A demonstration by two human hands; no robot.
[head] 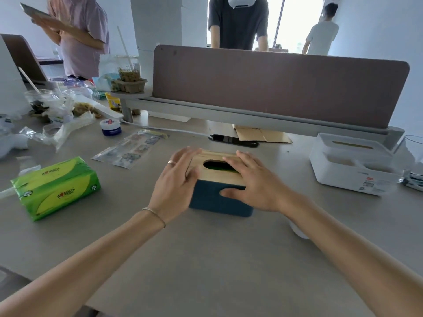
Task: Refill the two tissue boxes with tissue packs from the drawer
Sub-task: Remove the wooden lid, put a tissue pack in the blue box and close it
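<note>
Both forearms reach in to the blue tissue box (219,197). The right hand (254,186) lies spread on its wooden lid (217,167), thumb on the front wall; the left hand (176,181) cups the left end — likely seating the lid, green showing through the slot. Left of the box a green tissue pack (55,187) waits; right of it stands the white tissue box (352,165), with bare desk (206,259) between.

tissue box (215,199): dark teal-blue body, pale wood lid, green showing through its oval slot
tissue pack (56,187), left of that box: bright green with yellow leaf shapes and red lettering
second box (353,167), right of it: white, with a small red mark, possibly a label
table (206,259): plain grey-beige
divider (279,85), behind the box: dull mauve-brown
</note>
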